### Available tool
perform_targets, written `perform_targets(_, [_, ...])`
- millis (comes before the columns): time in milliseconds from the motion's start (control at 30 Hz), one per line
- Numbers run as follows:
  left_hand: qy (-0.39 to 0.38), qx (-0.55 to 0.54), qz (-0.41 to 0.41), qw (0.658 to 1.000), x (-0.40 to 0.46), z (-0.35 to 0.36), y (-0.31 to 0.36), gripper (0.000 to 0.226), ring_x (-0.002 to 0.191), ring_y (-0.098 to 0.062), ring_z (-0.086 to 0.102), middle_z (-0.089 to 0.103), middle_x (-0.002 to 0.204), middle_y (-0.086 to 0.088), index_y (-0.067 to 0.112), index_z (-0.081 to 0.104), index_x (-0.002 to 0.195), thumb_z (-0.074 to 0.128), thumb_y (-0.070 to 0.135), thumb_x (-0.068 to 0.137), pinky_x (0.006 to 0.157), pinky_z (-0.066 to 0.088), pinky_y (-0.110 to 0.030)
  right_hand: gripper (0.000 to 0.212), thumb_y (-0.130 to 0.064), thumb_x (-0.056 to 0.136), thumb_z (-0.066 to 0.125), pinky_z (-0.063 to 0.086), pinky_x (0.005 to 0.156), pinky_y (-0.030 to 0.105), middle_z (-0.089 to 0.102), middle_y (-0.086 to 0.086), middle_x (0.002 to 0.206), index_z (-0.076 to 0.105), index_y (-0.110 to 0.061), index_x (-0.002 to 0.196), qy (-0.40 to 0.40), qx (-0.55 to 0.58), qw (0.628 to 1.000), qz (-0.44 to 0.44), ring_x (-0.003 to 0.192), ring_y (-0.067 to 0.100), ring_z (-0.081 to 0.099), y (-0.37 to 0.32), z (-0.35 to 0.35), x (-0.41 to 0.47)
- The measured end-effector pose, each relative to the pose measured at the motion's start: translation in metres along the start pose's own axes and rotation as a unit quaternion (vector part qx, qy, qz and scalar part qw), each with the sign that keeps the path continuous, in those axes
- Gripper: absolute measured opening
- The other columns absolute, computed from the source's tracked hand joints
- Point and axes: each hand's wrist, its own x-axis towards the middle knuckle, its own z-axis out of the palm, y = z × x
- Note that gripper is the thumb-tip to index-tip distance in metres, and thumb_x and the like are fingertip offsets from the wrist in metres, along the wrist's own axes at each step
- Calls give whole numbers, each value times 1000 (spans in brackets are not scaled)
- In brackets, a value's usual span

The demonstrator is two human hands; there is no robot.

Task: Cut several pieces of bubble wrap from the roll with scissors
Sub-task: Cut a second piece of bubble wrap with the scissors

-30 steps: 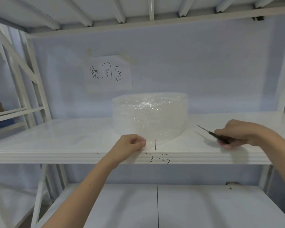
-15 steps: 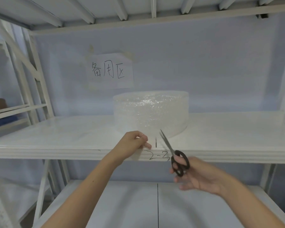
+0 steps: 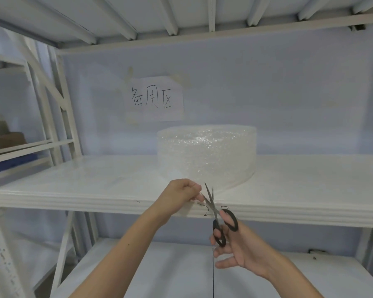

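Bubble wrap roll point(image 3: 206, 157) stands on the shelf point(image 3: 95, 190); left hand point(image 3: 181, 195) pinches its light, limp free edge taut; right hand point(image 3: 235, 241) grips open scissors point(image 3: 215, 214) beside the pinch.

I face a white metal shelf point(image 3: 95, 190) against a pale blue wall point(image 3: 289, 93), where a handwritten paper sign point(image 3: 154, 98) is taped.

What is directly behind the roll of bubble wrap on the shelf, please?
Behind the bubble wrap roll is the pale wall, with a taped paper sign just above the roll's top edge. The roll hides the wall and the shelf surface behind it.
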Motion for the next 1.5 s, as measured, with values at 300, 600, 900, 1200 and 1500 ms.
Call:
perform_targets(300, [-12, -19, -2, 1000, 0, -3, -1, 13, 77, -11, 61, 77, 80, -5, 11, 65, 89, 63, 23, 94, 71, 48, -13, 43, -55, 72, 69, 51, 57, 32, 54, 4, 74, 53, -14, 73, -25, -9, 997, -72, 62, 18, 54, -9, 0, 24])
perform_targets(600, [-27, -17, 0, 999, 3, -6, -5, 16, 83, -13, 64, 78, 83, -6, 16, 64, 84, 63, 28, 95, 84, 49, -24, 38, -45, 74, 69, 47, 48, 29, 53, 4, 66, 51, -13, 65, -2, -42, 992, -116, 53, 19, 50, -6, 3, 28])
perform_targets(900, [-54, 10, 1, 998, -1, -5, -3, 15, 83, -9, 66, 77, 80, 1, 18, 64, 83, 65, 30, 93, 98, 46, -33, 23, -46, 83, 64, 42, 39, 26, 48, 2, 66, 72, -25, 78, 4, -20, 989, -148, 50, 17, 48, -12, 15, 33])
perform_targets(1200, [2, -54, 12, 998, -1, -2, 2, 27, 77, -10, 59, 70, 75, 8, 22, 64, 76, 59, 40, 94, 76, 45, -20, 38, -47, 73, 64, 40, 37, 25, 50, 1, 64, 49, -12, 64, 14, -46, 988, -144, 44, 16, 46, -14, 13, 31])
perform_targets(1500, [34, -57, 35, 997, 0, -2, -6, 19, 69, -7, 57, 66, 76, 4, 16, 66, 82, 58, 25, 97, 68, 48, -13, 44, -55, 74, 60, 41, 36, 25, 50, 1, 66, 48, -12, 70, 20, -72, 989, -131, 47, 18, 49, -18, 17, 29])
